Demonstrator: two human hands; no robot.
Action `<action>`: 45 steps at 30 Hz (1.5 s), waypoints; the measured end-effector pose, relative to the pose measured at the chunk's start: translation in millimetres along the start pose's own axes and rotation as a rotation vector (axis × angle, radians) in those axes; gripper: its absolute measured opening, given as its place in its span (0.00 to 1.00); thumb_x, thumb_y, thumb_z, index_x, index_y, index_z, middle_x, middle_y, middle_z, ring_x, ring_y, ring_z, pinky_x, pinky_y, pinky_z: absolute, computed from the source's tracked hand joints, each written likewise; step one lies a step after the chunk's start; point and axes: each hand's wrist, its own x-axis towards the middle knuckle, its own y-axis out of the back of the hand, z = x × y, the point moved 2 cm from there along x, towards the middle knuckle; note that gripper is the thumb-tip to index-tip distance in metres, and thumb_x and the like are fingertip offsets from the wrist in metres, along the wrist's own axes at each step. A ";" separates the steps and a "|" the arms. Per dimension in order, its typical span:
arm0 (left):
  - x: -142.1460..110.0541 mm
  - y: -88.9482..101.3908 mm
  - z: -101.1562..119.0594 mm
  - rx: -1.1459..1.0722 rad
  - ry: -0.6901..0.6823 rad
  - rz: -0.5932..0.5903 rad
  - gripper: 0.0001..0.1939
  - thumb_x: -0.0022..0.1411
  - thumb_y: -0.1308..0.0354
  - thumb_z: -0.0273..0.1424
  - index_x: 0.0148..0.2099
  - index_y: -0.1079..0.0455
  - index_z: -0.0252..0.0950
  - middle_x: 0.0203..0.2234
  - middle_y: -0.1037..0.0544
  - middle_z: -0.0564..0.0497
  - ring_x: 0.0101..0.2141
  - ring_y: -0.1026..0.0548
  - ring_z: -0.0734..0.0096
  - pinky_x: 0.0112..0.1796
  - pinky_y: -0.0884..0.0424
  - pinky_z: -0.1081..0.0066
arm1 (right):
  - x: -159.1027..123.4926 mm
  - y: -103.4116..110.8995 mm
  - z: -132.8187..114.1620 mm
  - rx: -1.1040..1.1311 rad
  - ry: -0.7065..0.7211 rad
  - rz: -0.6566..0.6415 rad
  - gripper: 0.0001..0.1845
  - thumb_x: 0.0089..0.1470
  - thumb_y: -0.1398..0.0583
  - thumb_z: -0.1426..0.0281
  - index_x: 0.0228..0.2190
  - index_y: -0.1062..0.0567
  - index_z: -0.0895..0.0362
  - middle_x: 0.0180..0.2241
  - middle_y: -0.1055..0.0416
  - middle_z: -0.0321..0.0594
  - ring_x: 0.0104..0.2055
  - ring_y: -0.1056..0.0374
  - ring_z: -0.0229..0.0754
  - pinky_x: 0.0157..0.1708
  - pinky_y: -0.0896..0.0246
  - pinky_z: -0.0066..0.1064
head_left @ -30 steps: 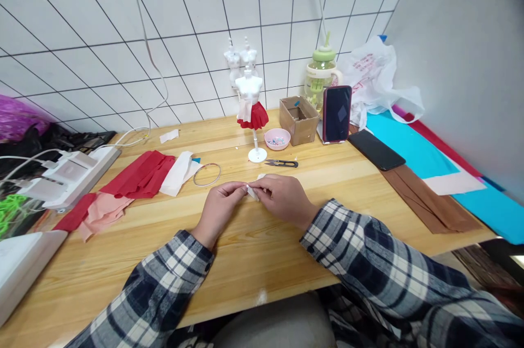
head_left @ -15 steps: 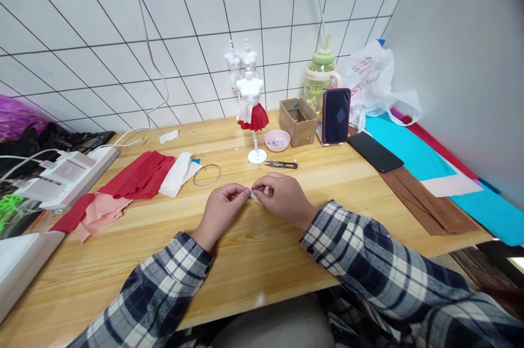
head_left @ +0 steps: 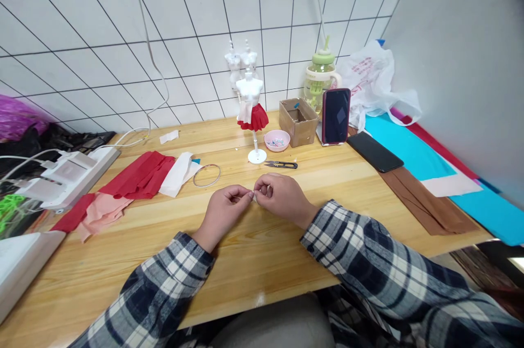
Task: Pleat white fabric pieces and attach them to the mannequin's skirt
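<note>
Over the wooden table, the fingertips of both my hands meet in a pinch. Between them is a small piece of white fabric, mostly hidden by the fingers. My left hand is closed on its left side, and my right hand is closed on its right. Just beyond my hands lie black thread snips. Behind those stands a small white dress form wearing a red pleated skirt, with a strip of white cloth at its waist. A pink dish of small beads is beside it.
Red fabric, white fabric and a metal ring lie to the left, near a power strip. Rightward are a cardboard box, a propped phone, a lidded bottle, a black phone and brown cloth.
Both hands have shifted very slightly to the right, and less of the white fabric shows between the fingertips. The things on the table have stayed in place.
</note>
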 end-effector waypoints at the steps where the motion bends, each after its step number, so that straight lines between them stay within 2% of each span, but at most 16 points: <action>1: -0.3 0.0 0.0 0.001 -0.006 -0.001 0.13 0.54 0.38 0.40 0.31 0.22 0.34 0.26 0.19 0.49 0.28 0.24 0.67 0.31 0.31 0.72 | 0.4 0.0 0.5 0.011 -0.010 -0.003 0.01 0.50 0.38 0.72 0.28 0.24 0.57 0.26 0.28 0.32 0.27 0.36 0.33 0.28 0.46 0.25; 7: 0.7 0.2 -3.8 -0.028 -0.035 -0.025 0.15 0.55 0.38 0.42 0.34 0.21 0.34 0.29 0.18 0.48 0.31 0.23 0.66 0.35 0.30 0.71 | 1.2 1.5 2.9 0.038 -0.008 -0.015 0.03 0.51 0.38 0.70 0.30 0.23 0.56 0.27 0.27 0.32 0.28 0.36 0.33 0.28 0.46 0.25; 15: 2.0 -0.5 -5.5 0.005 -0.041 -0.015 0.13 0.54 0.38 0.39 0.33 0.22 0.34 0.28 0.18 0.48 0.30 0.24 0.66 0.34 0.30 0.70 | -0.9 -2.0 1.5 -0.030 0.040 -0.003 0.02 0.51 0.39 0.70 0.29 0.24 0.55 0.28 0.27 0.32 0.29 0.35 0.33 0.29 0.47 0.26; 23: 2.2 -0.6 -4.8 -0.031 -0.025 -0.029 0.12 0.54 0.38 0.39 0.34 0.22 0.35 0.29 0.18 0.48 0.31 0.23 0.65 0.36 0.29 0.70 | 0.6 -3.6 4.6 0.042 -0.017 -0.006 0.01 0.49 0.38 0.71 0.28 0.25 0.56 0.26 0.27 0.30 0.28 0.35 0.33 0.28 0.47 0.25; 31: 3.3 1.8 -4.9 -0.042 -0.010 -0.005 0.13 0.55 0.38 0.40 0.33 0.22 0.35 0.29 0.18 0.48 0.31 0.23 0.65 0.35 0.29 0.70 | 2.3 -1.0 7.6 0.070 0.001 -0.017 0.06 0.52 0.37 0.68 0.32 0.20 0.55 0.29 0.24 0.34 0.29 0.33 0.34 0.30 0.44 0.26; 36: 1.8 1.1 -2.4 -0.036 -0.021 -0.008 0.12 0.54 0.37 0.40 0.33 0.21 0.35 0.29 0.17 0.48 0.32 0.22 0.64 0.36 0.29 0.70 | 1.7 0.0 5.6 0.061 -0.003 -0.004 0.04 0.51 0.37 0.68 0.30 0.21 0.55 0.28 0.25 0.33 0.27 0.34 0.33 0.29 0.45 0.26; 40: 1.4 1.7 -2.0 -0.046 -0.009 0.003 0.13 0.53 0.37 0.40 0.33 0.21 0.35 0.30 0.17 0.47 0.32 0.22 0.63 0.37 0.28 0.68 | 1.9 -3.2 7.4 0.174 -0.070 -0.020 0.03 0.50 0.38 0.70 0.28 0.24 0.56 0.24 0.27 0.31 0.24 0.36 0.32 0.26 0.46 0.24; 45: 2.9 3.0 -2.2 -0.127 0.007 -0.011 0.14 0.54 0.36 0.41 0.36 0.21 0.34 0.34 0.17 0.46 0.37 0.22 0.61 0.42 0.28 0.65 | 6.3 -6.4 15.3 0.405 -0.244 0.014 0.05 0.48 0.40 0.68 0.27 0.27 0.57 0.24 0.31 0.31 0.23 0.39 0.32 0.24 0.45 0.24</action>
